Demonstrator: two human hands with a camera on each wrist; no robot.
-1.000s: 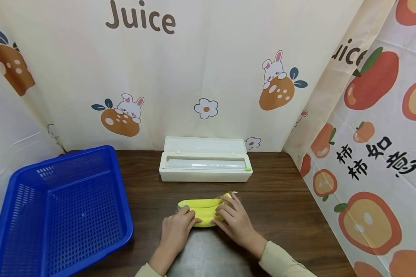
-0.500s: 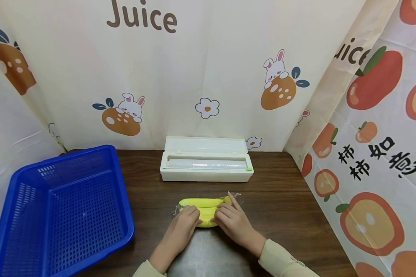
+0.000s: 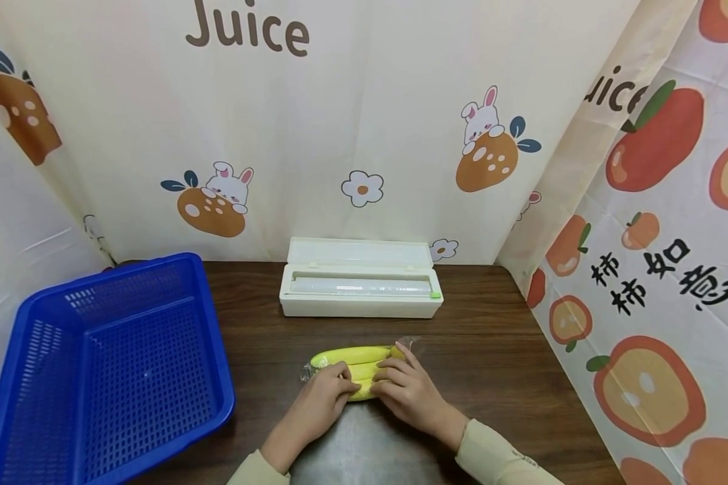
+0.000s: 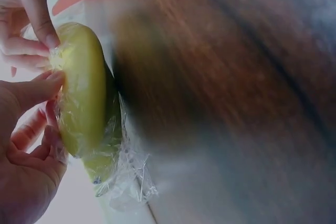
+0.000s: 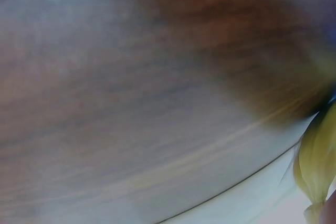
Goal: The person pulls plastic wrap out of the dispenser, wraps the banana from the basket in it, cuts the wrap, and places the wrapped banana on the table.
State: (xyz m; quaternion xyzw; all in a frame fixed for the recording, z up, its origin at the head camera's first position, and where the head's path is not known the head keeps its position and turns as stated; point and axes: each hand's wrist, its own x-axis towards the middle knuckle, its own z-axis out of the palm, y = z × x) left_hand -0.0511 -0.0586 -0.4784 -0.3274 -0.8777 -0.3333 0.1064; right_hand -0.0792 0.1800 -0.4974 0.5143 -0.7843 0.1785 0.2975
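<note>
A bunch of yellow bananas (image 3: 364,372) in clear cling film lies on the dark wooden table between both hands. Loose film (image 4: 134,177) bunches past one end of it in the left wrist view. The left hand (image 3: 320,402) grips the near left part, fingers bent and thumb against the film. From the right, the right hand (image 3: 410,391) holds the bunch with curled fingers, its index fingertip up by the stem end. Thumb and fingertips of both hands sit close together on the wrapped fruit in the left wrist view. Only part of the bananas (image 5: 317,156) shows in the right wrist view.
A white cling film box (image 3: 360,306) with its lid up and a film roll inside stands behind the bananas. A large blue plastic basket (image 3: 218,350) is at the left. Printed curtains (image 3: 291,135) enclose the back and sides of the table (image 3: 509,377).
The left hand has shifted slightly right along the bananas, uncovering more of their left end and the film there. The right index finger straightened and then bent down again near the stem.
</note>
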